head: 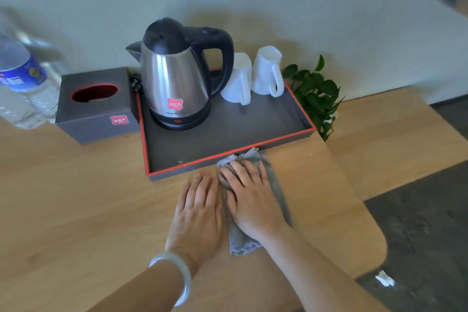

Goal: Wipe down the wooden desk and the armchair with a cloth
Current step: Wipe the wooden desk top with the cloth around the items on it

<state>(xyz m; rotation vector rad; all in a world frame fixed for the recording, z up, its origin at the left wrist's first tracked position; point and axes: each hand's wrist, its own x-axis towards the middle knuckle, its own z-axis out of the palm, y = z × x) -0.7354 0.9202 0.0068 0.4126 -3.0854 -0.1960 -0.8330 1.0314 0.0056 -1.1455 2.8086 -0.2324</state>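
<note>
While the right hand (253, 197) presses the grey cloth (240, 243) onto the table (76, 210) beneath straight, slightly spread fingers (243, 172), the left hand (197, 210) lies flat just beside it, fingers together.

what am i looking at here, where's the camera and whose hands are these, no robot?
There is no robot here: a person is cleaning with bare hands. The single picture comes from a wide-angle camera worn on the person's head, looking forward and down, so the arms enter from the bottom edge.

The right hand lies flat on a grey cloth and presses it against the wooden desk. The left hand, with a pale bracelet on its wrist, rests flat on the desk just beside the cloth and holds nothing.

Behind the hands sits a dark tray with a red rim, and the cloth reaches up to its front edge. On it stand a steel kettle and two upside-down white mugs. Left of it are a tissue box and a water bottle. Right of it is a plant.
</note>
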